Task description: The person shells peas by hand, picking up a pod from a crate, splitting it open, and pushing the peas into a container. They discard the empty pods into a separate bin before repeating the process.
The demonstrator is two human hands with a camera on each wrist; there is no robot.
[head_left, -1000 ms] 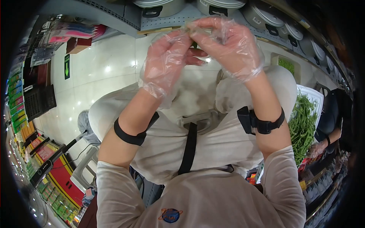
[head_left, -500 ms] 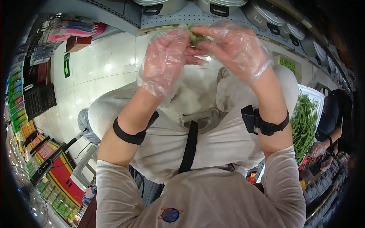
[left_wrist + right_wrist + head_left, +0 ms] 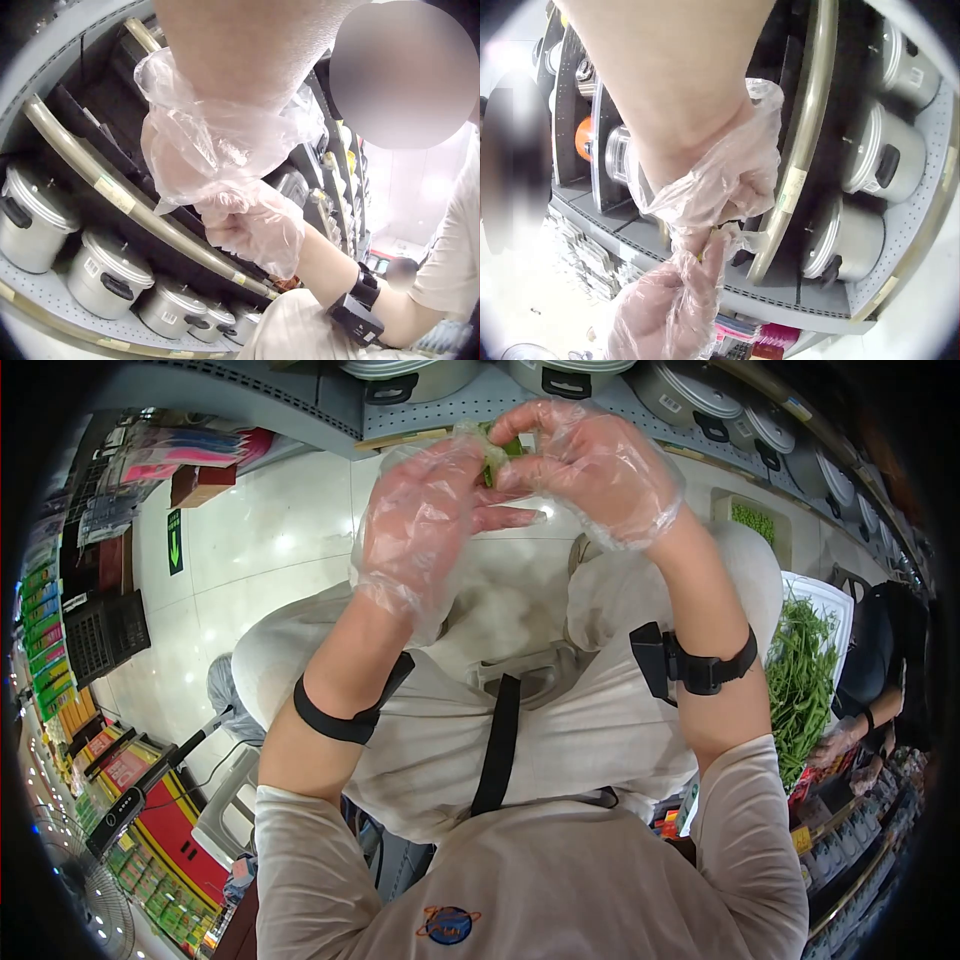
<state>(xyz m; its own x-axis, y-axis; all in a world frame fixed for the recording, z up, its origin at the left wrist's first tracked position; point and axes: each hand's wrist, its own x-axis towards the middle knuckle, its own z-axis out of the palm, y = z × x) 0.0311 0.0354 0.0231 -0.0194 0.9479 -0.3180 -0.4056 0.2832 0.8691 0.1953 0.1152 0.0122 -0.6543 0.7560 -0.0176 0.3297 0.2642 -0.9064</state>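
Both hands wear clear plastic gloves and meet at the top middle of the head view. My left hand (image 3: 415, 510) pinches a small green pod (image 3: 512, 447) between thumb and fingers. On the pod's other side, the index finger and thumb of my right hand (image 3: 615, 475) close on it. In the left wrist view the glove cuff covers much of the left hand (image 3: 214, 154), with the right hand (image 3: 262, 229) beyond. The right wrist view shows the right hand (image 3: 735, 184) against the left hand (image 3: 667, 304); the pod is mostly hidden there.
A white tub (image 3: 845, 605) heaped with green pods (image 3: 800, 690) stands at the right. Beyond the right knee is a smaller bin (image 3: 784, 530) with green peas (image 3: 752, 520). Lidded pots (image 3: 570, 375) line a low shelf ahead. Another person's gloved hand (image 3: 840, 740) is at the tub.
The right hand swung slightly right, then back left, and its index finger and thumb have spread around the pod. The left hand shifted slightly left. More of the green pod shows now.
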